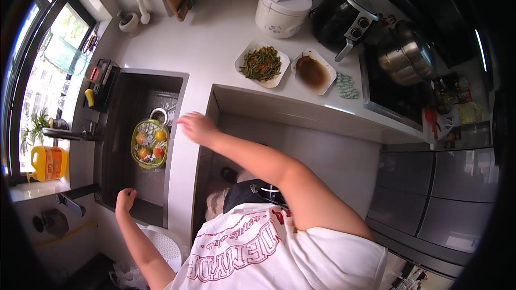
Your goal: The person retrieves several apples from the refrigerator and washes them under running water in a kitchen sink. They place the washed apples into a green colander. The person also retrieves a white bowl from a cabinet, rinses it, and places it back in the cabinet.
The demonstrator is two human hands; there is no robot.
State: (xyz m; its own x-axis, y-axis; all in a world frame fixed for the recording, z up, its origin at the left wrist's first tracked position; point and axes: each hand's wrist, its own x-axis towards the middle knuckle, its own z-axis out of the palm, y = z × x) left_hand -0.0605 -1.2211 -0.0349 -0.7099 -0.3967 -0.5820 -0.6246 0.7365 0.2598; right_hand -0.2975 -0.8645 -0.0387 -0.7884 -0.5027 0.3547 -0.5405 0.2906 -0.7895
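Note:
My right hand, slightly blurred, is over the sink's right edge and holds nothing that I can see; its fingers point left. My left hand hangs over the near end of the dark sink, fingers curled, and whether it holds something cannot be told. Between them, in the sink, a green-rimmed basin holds water and several round orange and red fruits or vegetables. It stands beside the round drain. The faucet reaches in from the window side.
On the counter are a plate of cooked green vegetables, a plate with brown sauce, a green cloth, a white rice cooker and a black air fryer. A steel pot stands on the stove. A yellow jug is by the window.

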